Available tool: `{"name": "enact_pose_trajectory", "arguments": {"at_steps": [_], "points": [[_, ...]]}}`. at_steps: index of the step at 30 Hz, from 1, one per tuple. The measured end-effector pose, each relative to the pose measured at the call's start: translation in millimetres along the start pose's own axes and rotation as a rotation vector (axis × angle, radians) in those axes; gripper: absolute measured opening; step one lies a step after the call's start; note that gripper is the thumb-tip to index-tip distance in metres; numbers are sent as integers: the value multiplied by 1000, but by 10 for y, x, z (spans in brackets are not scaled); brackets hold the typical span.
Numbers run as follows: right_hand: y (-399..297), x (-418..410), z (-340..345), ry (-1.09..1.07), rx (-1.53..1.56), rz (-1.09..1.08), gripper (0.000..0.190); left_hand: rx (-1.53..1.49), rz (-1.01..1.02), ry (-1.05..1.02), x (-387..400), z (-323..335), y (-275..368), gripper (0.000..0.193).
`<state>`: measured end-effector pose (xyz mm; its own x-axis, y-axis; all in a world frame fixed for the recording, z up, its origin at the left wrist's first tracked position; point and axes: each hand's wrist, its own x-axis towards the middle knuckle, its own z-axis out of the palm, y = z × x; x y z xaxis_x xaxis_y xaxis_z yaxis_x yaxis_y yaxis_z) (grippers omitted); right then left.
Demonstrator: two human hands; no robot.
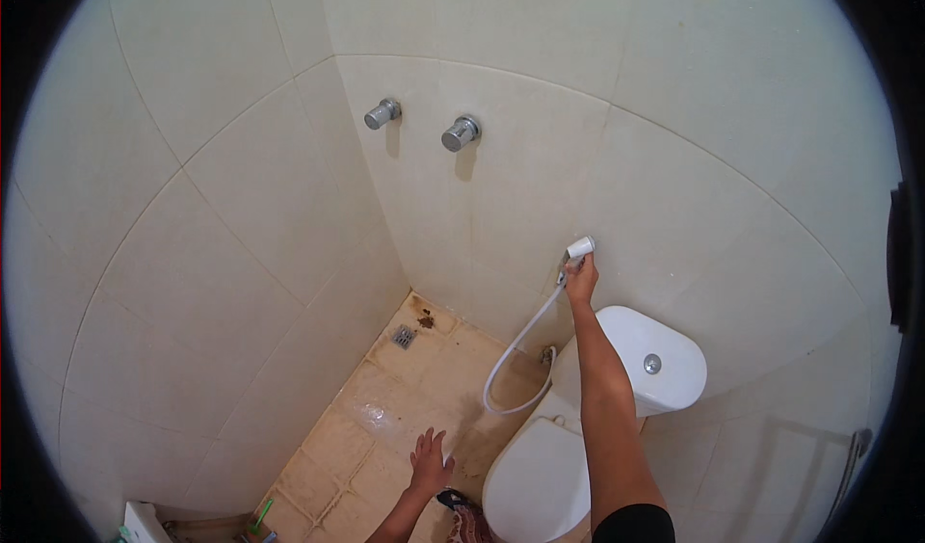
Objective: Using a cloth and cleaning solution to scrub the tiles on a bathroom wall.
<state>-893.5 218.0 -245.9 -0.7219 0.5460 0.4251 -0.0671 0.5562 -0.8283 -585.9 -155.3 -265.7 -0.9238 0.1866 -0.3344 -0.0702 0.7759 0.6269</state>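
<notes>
My right hand (582, 281) is closed around a white handheld bidet sprayer (580, 247) at the tiled wall, above and left of the toilet tank (676, 384). Whether the sprayer rests in a wall holder is hidden by the hand. Its white hose (490, 377) hangs in a loop and runs up to a valve (547, 355) low on the wall. Over the tiled floor, my left hand (431, 465) holds nothing, its fingers spread. Beside it stands the toilet with its white lid (542, 478) down.
Two chrome wall taps (462, 133) project from the wall. A floor drain (405, 337) lies by the corner, near a brown stain (426, 319). A green-handled object (264, 515) is at lower left. A metal rail (849, 471) juts at right. Patterned cloth (468, 525) shows below my left hand.
</notes>
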Motion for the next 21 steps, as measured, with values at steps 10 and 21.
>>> {"name": "enact_pose_trajectory", "arguments": {"at_steps": [10,21], "points": [[157,-126,439,90,-194,349,67,44,-150,14,-270,47,-451,64],[1099,43,430,174,-327,355,57,-18,-346,11,-566,-149,-597,65]]}}
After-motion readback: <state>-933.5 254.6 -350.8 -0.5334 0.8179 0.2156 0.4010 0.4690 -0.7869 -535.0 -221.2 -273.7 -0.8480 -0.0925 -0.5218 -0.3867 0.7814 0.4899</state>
